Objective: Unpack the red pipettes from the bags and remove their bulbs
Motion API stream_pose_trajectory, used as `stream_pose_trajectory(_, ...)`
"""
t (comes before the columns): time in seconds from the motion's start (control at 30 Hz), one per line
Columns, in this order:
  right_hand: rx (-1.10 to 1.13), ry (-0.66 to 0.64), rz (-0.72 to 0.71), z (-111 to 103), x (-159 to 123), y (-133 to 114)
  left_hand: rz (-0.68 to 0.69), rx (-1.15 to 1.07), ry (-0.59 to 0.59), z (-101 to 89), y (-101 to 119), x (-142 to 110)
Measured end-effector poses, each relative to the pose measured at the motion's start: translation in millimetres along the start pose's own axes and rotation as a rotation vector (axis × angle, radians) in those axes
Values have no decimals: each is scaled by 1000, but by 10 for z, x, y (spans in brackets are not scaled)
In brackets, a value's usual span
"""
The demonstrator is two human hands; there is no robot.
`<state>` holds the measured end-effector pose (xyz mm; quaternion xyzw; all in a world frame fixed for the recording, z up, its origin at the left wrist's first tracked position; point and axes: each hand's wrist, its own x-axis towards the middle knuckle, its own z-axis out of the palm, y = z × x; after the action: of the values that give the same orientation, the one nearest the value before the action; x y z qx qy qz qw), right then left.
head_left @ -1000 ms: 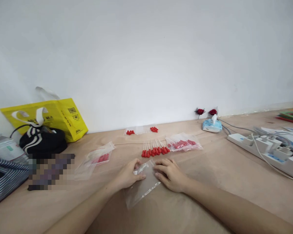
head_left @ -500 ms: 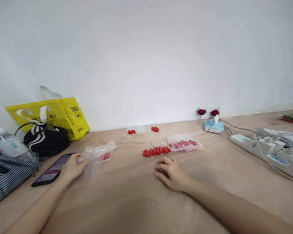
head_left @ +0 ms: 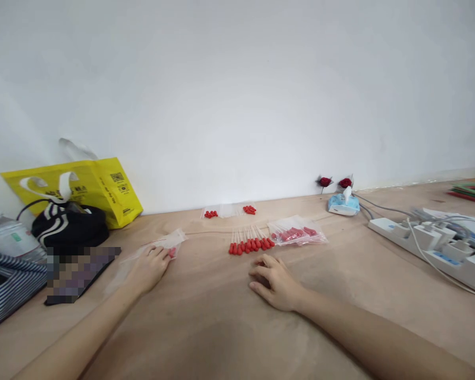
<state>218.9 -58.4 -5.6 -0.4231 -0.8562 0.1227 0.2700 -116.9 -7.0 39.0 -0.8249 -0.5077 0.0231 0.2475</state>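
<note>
My left hand point(head_left: 151, 266) lies over a clear plastic bag point(head_left: 178, 238) on the left, fingers stretched forward onto it and apart. Small red pieces point(head_left: 171, 253) show in the bag by the fingertips. More clear film point(head_left: 116, 274) spreads beside the wrist. My right hand point(head_left: 275, 282) rests on the table, fingers loosely bent and apart, holding nothing. Just beyond it lies a row of thin pale sticks with red bulb-shaped ends point(head_left: 251, 245), the red ends towards me. To their right is another clear bag point(head_left: 298, 232) with red pieces inside.
A further clear bag point(head_left: 231, 210) with red bulbs lies by the wall. Left are a yellow bag point(head_left: 122, 198), a black pouch point(head_left: 73, 232), a striped bag point(head_left: 13, 290) and a partly blurred phone point(head_left: 103, 266). Right are a tissue pack point(head_left: 343, 205) and a power strip point(head_left: 386, 227) with cables.
My left hand has moved right and forward, from beside the phone onto the bag with red pieces. The blurred film it had is now spread beside the wrist. My right hand stays put.
</note>
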Motion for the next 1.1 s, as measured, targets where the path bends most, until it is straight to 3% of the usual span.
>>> stream_pose_trajectory(0.23,2,8,-20,11,0,19,-492,-200,-10,-143,-44,255)
stream_pose_trajectory(0.33,-8,12,-29,16,-1,29,-578,-297,51,-252,-23,359)
stream_pose_trajectory(0.43,-18,20,-35,23,1,39,-477,-344,118,-308,206,342)
stream_pose_trajectory(0.57,-33,22,-47,27,4,46,-116,-316,83,-275,702,178)
stream_pose_trajectory(0.67,-33,23,-50,24,5,44,48,-384,87,-261,973,67)
stream_pose_trajectory(0.77,-25,20,-48,19,3,39,66,-474,94,-307,1040,-17)
stream_pose_trajectory(0.97,3,22,-52,15,-3,43,52,-588,89,-362,874,-198)
stream_pose_trajectory(1.1,2,49,-96,28,27,25,-59,-668,14,-427,921,-168)
